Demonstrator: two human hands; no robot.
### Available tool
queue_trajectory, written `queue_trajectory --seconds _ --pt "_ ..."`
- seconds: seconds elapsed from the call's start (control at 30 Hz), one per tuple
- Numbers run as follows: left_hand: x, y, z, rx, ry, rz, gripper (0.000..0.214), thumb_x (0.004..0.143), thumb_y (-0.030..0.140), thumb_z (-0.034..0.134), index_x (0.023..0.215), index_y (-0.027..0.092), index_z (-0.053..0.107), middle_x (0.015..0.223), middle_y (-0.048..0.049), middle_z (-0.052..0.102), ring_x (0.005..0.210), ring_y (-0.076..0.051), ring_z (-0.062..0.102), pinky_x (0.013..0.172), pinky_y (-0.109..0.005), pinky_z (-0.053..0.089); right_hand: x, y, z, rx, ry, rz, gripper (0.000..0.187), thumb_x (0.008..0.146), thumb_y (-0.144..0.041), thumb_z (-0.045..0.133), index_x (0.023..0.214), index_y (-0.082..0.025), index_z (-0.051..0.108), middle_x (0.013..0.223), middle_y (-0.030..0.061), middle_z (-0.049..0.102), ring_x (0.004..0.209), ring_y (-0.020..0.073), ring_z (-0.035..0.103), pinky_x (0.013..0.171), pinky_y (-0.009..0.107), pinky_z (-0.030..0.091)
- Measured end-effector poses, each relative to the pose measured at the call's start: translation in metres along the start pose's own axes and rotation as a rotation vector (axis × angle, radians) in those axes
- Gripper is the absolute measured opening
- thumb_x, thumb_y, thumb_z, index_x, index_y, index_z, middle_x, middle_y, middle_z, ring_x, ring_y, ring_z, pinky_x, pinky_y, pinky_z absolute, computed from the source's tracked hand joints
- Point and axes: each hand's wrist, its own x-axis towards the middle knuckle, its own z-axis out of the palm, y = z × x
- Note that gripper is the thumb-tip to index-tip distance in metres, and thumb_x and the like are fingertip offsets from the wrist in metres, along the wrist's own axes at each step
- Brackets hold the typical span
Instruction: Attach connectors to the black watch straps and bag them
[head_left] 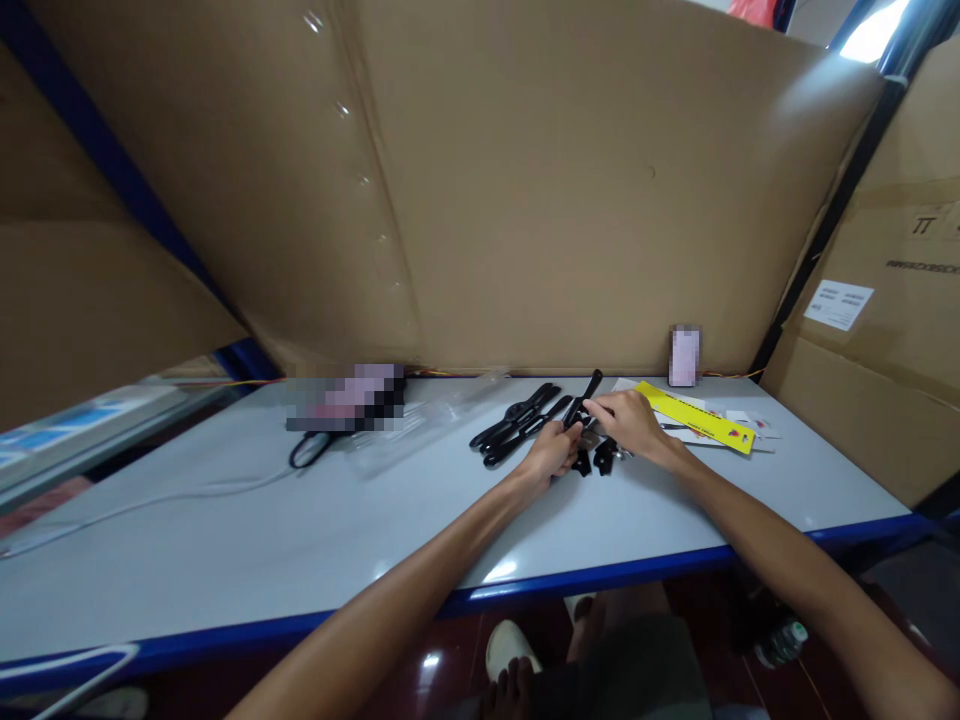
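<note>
A slim black piece slants upward above the pale worktop, gripped near its lower end in the fingers of a person's left hand. The fingers of the right hand bend in beside it, though what they hold cannot be made out. Long black parts lie to the left, small black pieces between the wrists, a yellow strip to the right.

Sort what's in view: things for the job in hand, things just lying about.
Likely in use:
black piece in the left hand, right hand at it
black pieces beside it
small black parts near the hands

Apparently lying about:
clear plastic
white cable
bottle
yellow strip, though its role is unclear
</note>
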Motion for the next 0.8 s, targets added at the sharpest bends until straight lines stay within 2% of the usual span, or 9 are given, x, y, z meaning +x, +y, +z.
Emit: queue_trajectory --seconds 0.2,0.4,0.57,0.67,0.8 --pt "-0.0012 0.0014 0.0010 0.022 0.020 -0.010 0.038 0.099 0.027 0.053 0.065 0.021 0.035 0.051 0.0098 0.031 0.037 -0.002 0.024 0.039 -0.018 0.008 -0.0003 0.0007 0.0046 0.135 -0.042 -0.038 0.058 0.104 -0.046 0.046 0.059 -0.015 0.065 0.054 -0.0008 0.055 0.053 0.0104 0.038 0.057 0.027 0.023" --pt "0.0015 -0.0014 -0.0008 0.019 0.007 -0.003 0.041 0.094 0.034 0.063 0.066 0.022 0.036 0.052 0.0099 0.031 0.037 -0.002 0.024 0.039 -0.019 0.008 -0.0006 -0.0005 0.0014 -0.015 -0.003 0.010 0.052 0.103 -0.043 0.049 0.063 -0.017 0.070 0.060 0.0034 0.064 0.056 0.0124 0.044 0.059 0.029 0.021" --pt "0.0042 -0.0041 -0.0030 0.012 -0.008 0.009 0.040 0.093 0.034 0.063 0.066 0.022 0.036 0.052 0.0102 0.032 0.037 -0.002 0.025 0.038 -0.018 0.009 -0.0003 0.0004 0.0044 0.116 -0.036 -0.010 0.056 0.104 -0.046 0.047 0.064 -0.015 0.071 0.056 0.0004 0.059 0.054 0.0108 0.043 0.059 0.028 0.023" --pt "0.0059 -0.0046 -0.0039 0.010 -0.012 0.001 0.042 0.091 0.035 0.065 0.065 0.022 0.035 0.051 0.0104 0.032 0.037 -0.002 0.024 0.038 -0.017 0.009 -0.0006 -0.0008 0.0037 0.142 -0.009 -0.032 0.054 0.103 -0.045 0.049 0.061 -0.015 0.067 0.055 -0.0012 0.057 0.054 0.0104 0.041 0.058 0.028 0.023" --pt "0.0065 -0.0044 -0.0038 0.011 -0.006 -0.015 0.041 0.093 0.034 0.063 0.065 0.023 0.035 0.049 0.0106 0.031 0.036 -0.002 0.023 0.037 -0.017 0.009 -0.0017 -0.0044 -0.0011 0.112 -0.022 -0.067 0.049 0.103 -0.041 0.052 0.064 -0.017 0.069 0.062 0.0002 0.063 0.059 0.0117 0.046 0.060 0.028 0.025"
